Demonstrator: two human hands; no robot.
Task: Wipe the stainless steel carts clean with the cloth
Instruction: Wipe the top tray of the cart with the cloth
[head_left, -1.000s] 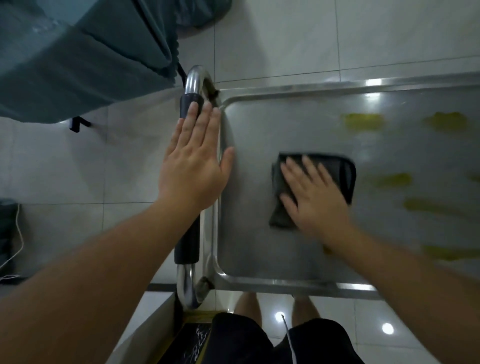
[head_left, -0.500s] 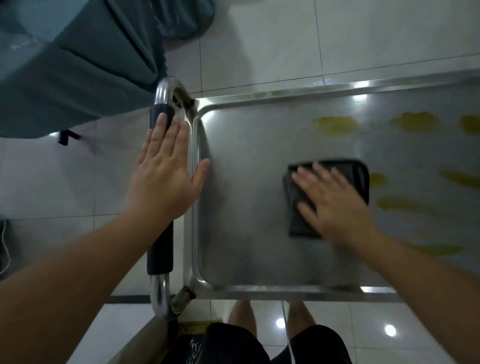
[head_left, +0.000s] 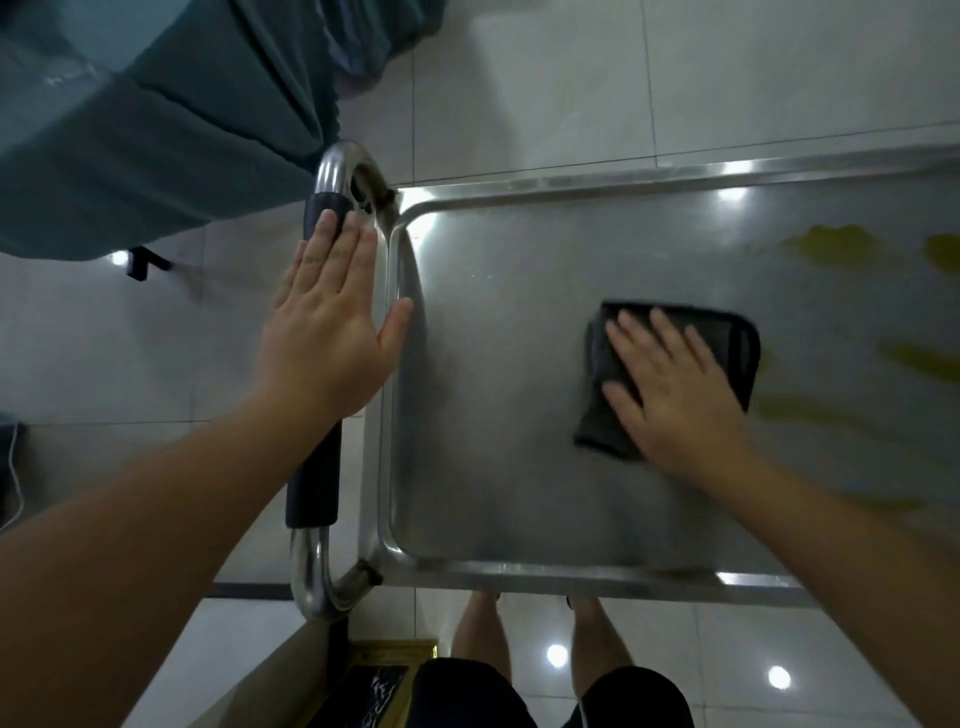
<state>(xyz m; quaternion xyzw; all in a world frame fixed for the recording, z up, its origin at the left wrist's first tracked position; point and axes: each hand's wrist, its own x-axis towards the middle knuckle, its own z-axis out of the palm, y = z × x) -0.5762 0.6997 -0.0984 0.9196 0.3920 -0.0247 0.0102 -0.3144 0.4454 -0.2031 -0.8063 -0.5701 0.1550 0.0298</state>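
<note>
Teal fabric (head_left: 156, 135) hangs over the far left, close to the bend of the cart handle (head_left: 314, 483), whose dark sleeve runs toward you along the cart's left end. Your left hand (head_left: 327, 332) lies flat on that handle, fingers straight and together, thumb reaching to the raised rim; it steadies the cart (head_left: 493, 467) and grips nothing. Moving right, the steel top is bare and looks already wiped as far as the dark cloth (head_left: 675, 364), which sits folded about mid-tray. Your right hand (head_left: 675, 395) presses it down with fingers spread and flat, not curled round it. Further right lie yellow smears (head_left: 831, 249), several of them, the nearest just beside the cloth's right edge, so the wiping is judged partly done. Risks from here: a flat palm may slide off the cloth or let it bunch, since nothing pinches it; a loaded cloth may drag the yellow back over the cleaned left part; and a hard push to the right may roll the cart, because the left hand only rests on the handle. The raised rim bounds the stroke on the near, far and left sides; open tray continues rightward beyond the frame.
</note>
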